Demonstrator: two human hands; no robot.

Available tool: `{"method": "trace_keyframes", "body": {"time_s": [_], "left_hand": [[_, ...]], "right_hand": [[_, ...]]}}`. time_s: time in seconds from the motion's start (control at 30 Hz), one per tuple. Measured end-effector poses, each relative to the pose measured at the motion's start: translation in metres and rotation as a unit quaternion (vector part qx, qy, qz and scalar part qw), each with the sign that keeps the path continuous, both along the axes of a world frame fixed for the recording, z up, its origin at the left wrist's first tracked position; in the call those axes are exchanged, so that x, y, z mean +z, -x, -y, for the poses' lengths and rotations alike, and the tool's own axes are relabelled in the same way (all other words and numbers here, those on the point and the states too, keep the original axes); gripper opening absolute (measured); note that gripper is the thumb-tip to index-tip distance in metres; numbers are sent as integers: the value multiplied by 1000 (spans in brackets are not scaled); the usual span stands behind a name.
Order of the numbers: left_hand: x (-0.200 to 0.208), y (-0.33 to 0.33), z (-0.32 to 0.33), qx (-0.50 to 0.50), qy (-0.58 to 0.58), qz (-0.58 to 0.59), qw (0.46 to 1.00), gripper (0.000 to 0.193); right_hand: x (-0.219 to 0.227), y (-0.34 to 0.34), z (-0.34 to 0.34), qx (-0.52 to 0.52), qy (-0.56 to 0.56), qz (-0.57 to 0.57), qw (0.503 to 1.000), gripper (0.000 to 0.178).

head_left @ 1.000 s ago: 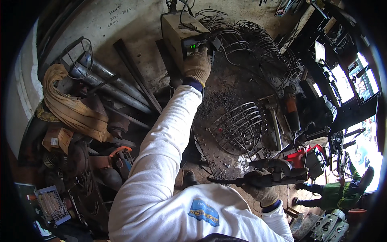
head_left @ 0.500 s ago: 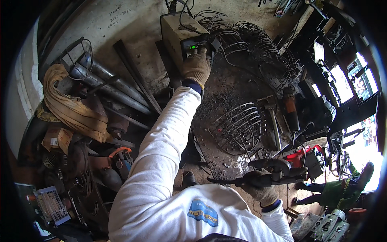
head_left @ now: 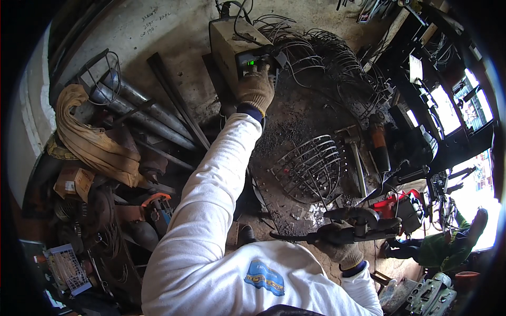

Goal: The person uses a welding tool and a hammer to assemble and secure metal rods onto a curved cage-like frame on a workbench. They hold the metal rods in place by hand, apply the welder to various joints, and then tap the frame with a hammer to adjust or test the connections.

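My left hand [head_left: 255,90], in a knitted work glove, reaches forward to the front panel of a box-shaped welding machine [head_left: 232,42]. Its fingers touch the panel just below a lit green display [head_left: 251,63], bent around a spot that they hide. At the lower right, my gloved right hand [head_left: 340,250] is closed around a long dark tool [head_left: 298,237] with a thin, curved end pointing left. A bulky dark curved part sits above the grip; I cannot make out the tool's exact kind.
A curved metal-rod frame [head_left: 311,168] lies on the dirty work surface, beside a hammer [head_left: 360,166] and an angle grinder [head_left: 379,142]. Bundled cables [head_left: 311,47] run behind. Steel pipes [head_left: 147,105] and a tan cloth [head_left: 89,137] are left; another person [head_left: 448,250] is at right.
My left hand's fingers have shifted slightly on the machine's panel. The person at the right has moved a little; my right hand keeps its hold.
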State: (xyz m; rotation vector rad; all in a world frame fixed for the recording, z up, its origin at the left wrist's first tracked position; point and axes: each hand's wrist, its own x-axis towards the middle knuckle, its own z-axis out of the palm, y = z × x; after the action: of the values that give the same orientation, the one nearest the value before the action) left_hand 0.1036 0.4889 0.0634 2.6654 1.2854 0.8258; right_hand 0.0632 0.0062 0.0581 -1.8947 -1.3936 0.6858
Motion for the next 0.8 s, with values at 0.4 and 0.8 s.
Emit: {"method": "trace_keyframes", "body": {"time_s": [0.4, 0.8], "left_hand": [[-4, -2, -8, -15, 20, -38, 999, 57], [-4, -5, -2, 2, 23, -35, 999, 55]], "right_hand": [[11, 4, -5, 14, 10, 88, 996, 25], [21, 4, -12, 3, 28, 6, 1000, 22]]}}
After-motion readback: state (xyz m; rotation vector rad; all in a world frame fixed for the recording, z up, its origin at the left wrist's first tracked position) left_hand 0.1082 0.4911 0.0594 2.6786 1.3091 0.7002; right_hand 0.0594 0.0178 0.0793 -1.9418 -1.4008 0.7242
